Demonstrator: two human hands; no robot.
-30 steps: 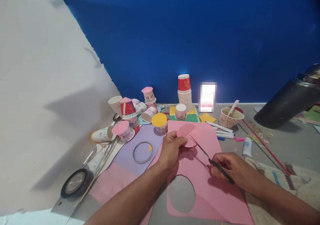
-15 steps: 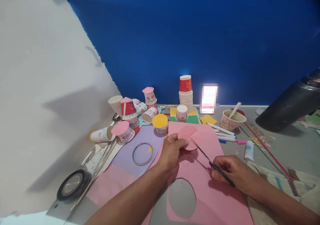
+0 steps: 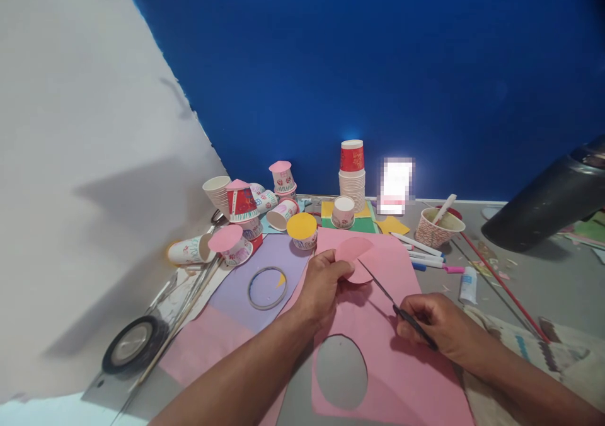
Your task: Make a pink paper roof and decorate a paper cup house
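My left hand (image 3: 326,284) pinches the left edge of a pink paper circle (image 3: 354,246), thumb on top. Scissors (image 3: 387,292) with dark handles are gripped in my right hand (image 3: 425,325); their blades reach to the middle of the circle and look nearly closed on it. Beneath both hands lies a large pink paper sheet (image 3: 401,363) with a round hole cut in its near part, grey table showing through. Left of my left hand, a thin ring (image 3: 249,293) rests on purple paper (image 3: 227,290).
Decorated paper cups (image 3: 242,202) with paper tops stand at the back left. A cup stack (image 3: 352,183) rises behind the sheet. Markers (image 3: 428,258), a glue tube (image 3: 468,285), a tub (image 3: 437,229) and a black bottle (image 3: 539,202) sit to the right. Tape roll (image 3: 132,345) lies left.
The view has shifted slightly. My hands keep nearly the same places, with the scissors still at the paper circle.
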